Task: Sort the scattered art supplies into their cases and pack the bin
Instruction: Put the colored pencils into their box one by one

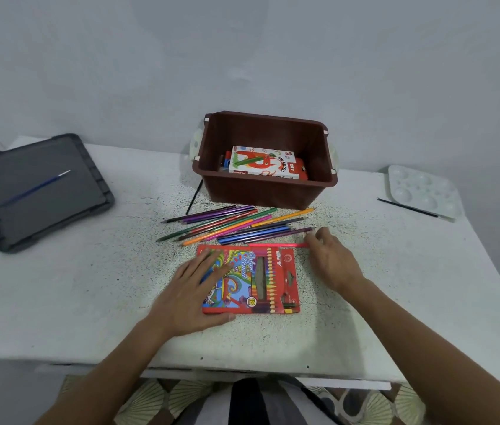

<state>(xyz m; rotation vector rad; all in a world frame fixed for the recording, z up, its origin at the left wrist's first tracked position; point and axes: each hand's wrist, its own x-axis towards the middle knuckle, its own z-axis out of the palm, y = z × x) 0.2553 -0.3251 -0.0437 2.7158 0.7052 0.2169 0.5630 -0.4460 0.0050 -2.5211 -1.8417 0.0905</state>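
Left hand (195, 297): flat, fingers straight, pressing the pencil case (261, 280) onto the desk (89, 286). Right hand (331, 260): fingertips appear to pinch one end of a pink pencil (276, 245), which lies along the case's far edge; motion blur leaves the grip slightly uncertain.

Loose pencils (236, 223) lie fanned between the case and the bin (270, 191). An oil pastels box (265, 162) is already in the bin.

Handling, our judgement:
- The pencils are light, stiff and slim, and likely to roll on the desk. Their points are brittle, so we pinch mid-shaft or at the blunt end and never lever on the tip.
- We gather several side by side, points facing one way, before sliding them in.
- The case looks like thin card: light, apt to skid and buckle. We pin it flat and keep its mouth clear.

Remaining elsewhere: a blue brush (37, 187) on the grey lid (43, 191), and a black brush (408, 207) beside the palette (423, 191).
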